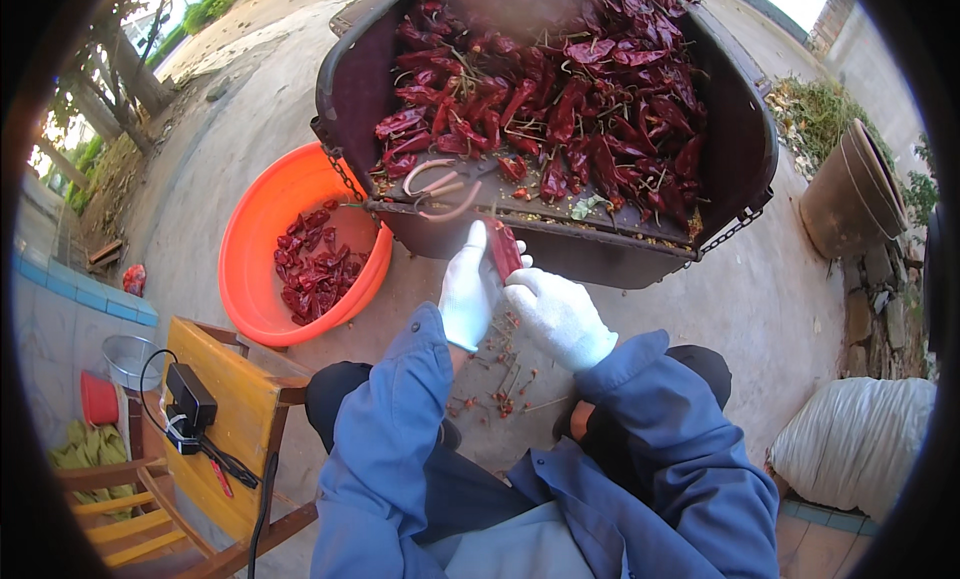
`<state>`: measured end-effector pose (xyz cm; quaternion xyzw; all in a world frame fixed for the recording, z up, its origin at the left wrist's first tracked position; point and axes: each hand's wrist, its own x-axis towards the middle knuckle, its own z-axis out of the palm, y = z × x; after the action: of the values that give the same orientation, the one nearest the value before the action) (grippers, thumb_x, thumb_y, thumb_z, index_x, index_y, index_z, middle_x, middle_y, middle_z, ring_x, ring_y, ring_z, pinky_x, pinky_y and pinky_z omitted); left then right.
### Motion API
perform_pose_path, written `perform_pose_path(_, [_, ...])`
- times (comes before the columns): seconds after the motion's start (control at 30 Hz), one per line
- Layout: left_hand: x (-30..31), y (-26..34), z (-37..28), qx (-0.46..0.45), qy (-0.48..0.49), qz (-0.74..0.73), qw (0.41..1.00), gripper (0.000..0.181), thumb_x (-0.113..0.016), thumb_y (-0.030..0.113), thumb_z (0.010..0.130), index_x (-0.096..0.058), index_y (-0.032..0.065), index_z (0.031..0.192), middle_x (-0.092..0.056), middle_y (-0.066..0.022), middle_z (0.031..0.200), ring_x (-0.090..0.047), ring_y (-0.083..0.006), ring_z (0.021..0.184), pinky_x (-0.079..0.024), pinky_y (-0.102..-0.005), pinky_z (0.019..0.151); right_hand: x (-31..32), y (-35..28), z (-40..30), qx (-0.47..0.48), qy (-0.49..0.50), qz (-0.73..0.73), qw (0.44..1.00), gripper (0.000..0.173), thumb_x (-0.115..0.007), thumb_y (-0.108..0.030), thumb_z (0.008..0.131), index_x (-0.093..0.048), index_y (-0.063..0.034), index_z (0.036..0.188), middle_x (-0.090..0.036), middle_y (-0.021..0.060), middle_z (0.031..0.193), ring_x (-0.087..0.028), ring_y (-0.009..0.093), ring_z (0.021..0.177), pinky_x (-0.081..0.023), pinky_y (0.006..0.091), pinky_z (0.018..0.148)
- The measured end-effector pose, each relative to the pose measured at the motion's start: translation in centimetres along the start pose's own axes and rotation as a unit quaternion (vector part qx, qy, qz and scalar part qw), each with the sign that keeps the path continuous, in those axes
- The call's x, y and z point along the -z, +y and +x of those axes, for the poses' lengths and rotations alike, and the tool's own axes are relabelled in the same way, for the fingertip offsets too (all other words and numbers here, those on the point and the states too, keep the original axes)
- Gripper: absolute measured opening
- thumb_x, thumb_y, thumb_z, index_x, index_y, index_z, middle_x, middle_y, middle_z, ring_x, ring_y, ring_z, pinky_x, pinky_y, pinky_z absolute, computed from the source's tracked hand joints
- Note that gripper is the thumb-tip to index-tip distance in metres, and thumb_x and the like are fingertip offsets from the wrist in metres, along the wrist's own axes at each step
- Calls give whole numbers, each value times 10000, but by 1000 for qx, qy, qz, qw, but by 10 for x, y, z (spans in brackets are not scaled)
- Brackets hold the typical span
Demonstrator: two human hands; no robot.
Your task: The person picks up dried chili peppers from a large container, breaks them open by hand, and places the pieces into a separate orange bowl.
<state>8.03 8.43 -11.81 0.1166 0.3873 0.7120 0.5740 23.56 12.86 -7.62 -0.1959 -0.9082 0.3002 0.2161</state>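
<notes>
Between my two white-gloved hands is one dried red chili pepper (505,250). My left hand (471,285) holds it from the left, thumb pointing up beside it. The fingers of my right hand (556,313) pinch its lower end. Just beyond them is the lowered edge of a dark metal cart bed (540,241), heaped with dried red chilies (555,106). Scissors (442,189) with pinkish wrapped handles lie on that edge. To the left, an orange plastic tub (251,279) holds a smaller lot of red chilies (319,268).
Cut stems and bits (506,399) litter the concrete between my feet. A wooden chair (240,406) carrying black power adapters (189,399) stands at left. Chains (731,230) hang at the cart's corners. On the right are a brown bucket (851,193) and a pale full sack (851,440).
</notes>
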Motion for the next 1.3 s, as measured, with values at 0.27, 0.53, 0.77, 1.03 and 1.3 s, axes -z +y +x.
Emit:
perform_pose_path(0.27, [-4, 13, -22, -25, -26, 87, 996, 618, -581, 471, 1032, -498, -9, 1413, -640, -164, 1246, -658, -252, 1104, -530, -411, 984, -1, 0, -4, 13, -60, -63, 996, 168, -544, -189, 983, -623, -47, 1029, -638, 170, 945, -659, 398, 881, -532, 473, 782])
perform_pose_path(0.53, [-12, 18, -34, -136, -10, 383, 913, 490, -744, 135, 915, -579, -38, 1343, -680, -116, 1143, -649, -138, 1005, -528, -301, 929, -11, -1, -7, 93, -20, -68, 993, 143, -641, -106, 872, -649, -34, 994, -650, 150, 919, -685, 325, 812, -560, 433, 678])
perform_pose_path(0.77, [-21, 38, -50, -169, 14, 496, 852, 405, -762, 79, 870, -656, -9, 1251, -728, -88, 1052, -680, -117, 933, -559, -276, 851, 29, 11, 6, -271, -17, 338, 901, 293, -585, -249, 1036, -674, 22, 969, -692, 56, 838, -665, 120, 754, -548, 291, 663])
perform_pose_path(1.03, [-23, 35, -63, -310, -58, 676, 666, 368, -784, 61, 817, -697, 64, 1175, -729, -142, 1065, -735, -272, 933, -579, -340, 848, 20, 3, 6, -152, 42, 71, 985, 291, -622, -320, 987, -690, -52, 895, -689, 181, 783, -688, 386, 759, -537, 442, 672])
perform_pose_path(1.3, [-21, 32, -60, -158, -68, 681, 712, 289, -704, 245, 909, -697, 55, 1126, -729, -164, 986, -726, -329, 902, -559, -375, 798, 11, 3, 6, 6, 113, -128, 985, 243, -684, -297, 937, -621, -92, 823, -625, 128, 705, -655, 354, 665, -517, 441, 595])
